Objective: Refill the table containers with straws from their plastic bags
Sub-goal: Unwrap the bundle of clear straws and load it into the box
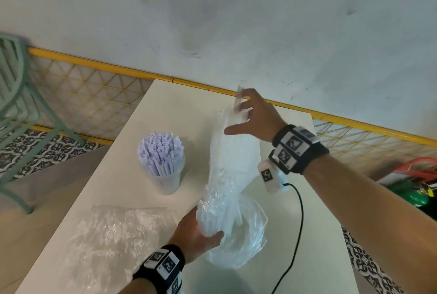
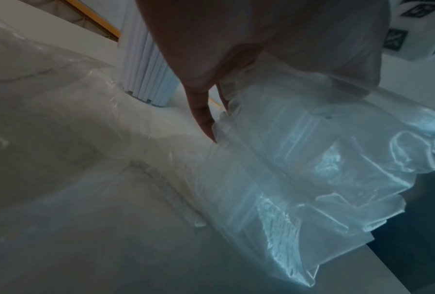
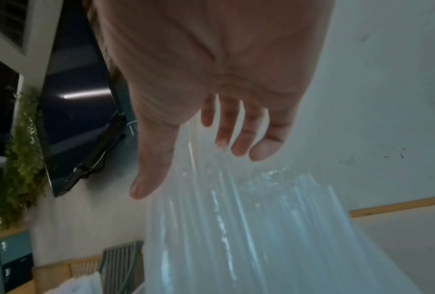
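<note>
Gripping the straw bundle point(image 1: 220, 199) with left hand point(image 1: 196, 239), right hand point(image 1: 255, 118) fingers spread wide, needed bag point(image 1: 246, 244) peeled off slowly.

- A white table point(image 1: 132, 182) is seen beneath both hands.
- A black cable point(image 1: 298, 229) is draped over the table between the two forearms, nearer the right one.
- A pale green chair point(image 1: 16, 95) is placed on the floor far to the left of the left hand.
- A yellow rail point(image 1: 99, 65) with lattice below it is run along the wall's foot, beyond the right hand.
- A grey-white wall point(image 1: 236, 14), marked with scuffs, is seen past the right hand.
- Red and green objects point(image 1: 418, 189), too blurred to identify, are seen on the floor to the right of the right forearm.
- A dark screen point(image 3: 78, 119) is mounted on the wall, with green foliage point(image 3: 20, 155) beside it, left of the right hand in its wrist view.
</note>
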`<action>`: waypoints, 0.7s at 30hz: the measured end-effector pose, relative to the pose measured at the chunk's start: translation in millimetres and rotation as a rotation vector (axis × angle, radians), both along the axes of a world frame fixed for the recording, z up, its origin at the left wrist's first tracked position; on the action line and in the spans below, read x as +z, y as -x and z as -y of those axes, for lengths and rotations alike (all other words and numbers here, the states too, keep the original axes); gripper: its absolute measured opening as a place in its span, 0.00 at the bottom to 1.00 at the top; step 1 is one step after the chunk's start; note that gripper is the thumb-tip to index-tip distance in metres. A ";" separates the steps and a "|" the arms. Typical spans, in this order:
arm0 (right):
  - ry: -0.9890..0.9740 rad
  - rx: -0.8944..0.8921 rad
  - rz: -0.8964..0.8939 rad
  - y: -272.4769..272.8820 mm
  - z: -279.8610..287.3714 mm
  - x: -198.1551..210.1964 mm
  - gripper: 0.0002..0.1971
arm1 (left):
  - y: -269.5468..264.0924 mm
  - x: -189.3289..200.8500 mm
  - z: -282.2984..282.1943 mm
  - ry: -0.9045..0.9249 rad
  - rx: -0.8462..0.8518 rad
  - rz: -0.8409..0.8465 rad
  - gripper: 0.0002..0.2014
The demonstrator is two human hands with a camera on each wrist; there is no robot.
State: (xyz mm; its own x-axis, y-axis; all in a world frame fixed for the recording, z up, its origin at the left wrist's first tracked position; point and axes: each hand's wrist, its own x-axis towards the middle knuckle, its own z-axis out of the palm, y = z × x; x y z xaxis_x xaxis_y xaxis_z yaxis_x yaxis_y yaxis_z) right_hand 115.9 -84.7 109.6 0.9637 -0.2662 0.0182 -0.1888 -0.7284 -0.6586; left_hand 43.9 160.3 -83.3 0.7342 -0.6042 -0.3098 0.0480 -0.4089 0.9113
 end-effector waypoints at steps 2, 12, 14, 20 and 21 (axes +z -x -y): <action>0.006 -0.005 0.063 -5.0 2.3 -10.1 0.55 | 0.1 -0.6 0.2 0.001 -0.004 0.017 0.37; 0.086 0.201 0.294 -16.0 -2.4 -28.6 0.68 | -3.8 -17.6 1.7 -0.049 0.002 -0.022 0.41; 0.089 0.223 0.257 -16.8 -2.3 -23.0 0.62 | -4.6 -19.3 1.8 -0.070 0.006 -0.030 0.45; 0.331 0.253 0.088 -2.5 2.2 -44.2 0.31 | -5.8 -24.5 2.3 -0.106 0.007 -0.054 0.50; 0.394 0.281 0.032 0.8 2.0 -51.6 0.30 | -5.6 -24.4 2.3 -0.103 0.005 -0.048 0.48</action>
State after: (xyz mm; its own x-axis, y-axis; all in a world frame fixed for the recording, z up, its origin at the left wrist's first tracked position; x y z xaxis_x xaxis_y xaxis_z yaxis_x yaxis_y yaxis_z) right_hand 115.1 -86.7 58.0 0.9947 0.0374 0.0962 0.0669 -0.9435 -0.3247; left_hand 49.5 157.9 -107.8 0.7202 -0.5635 -0.4047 0.0928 -0.4999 0.8611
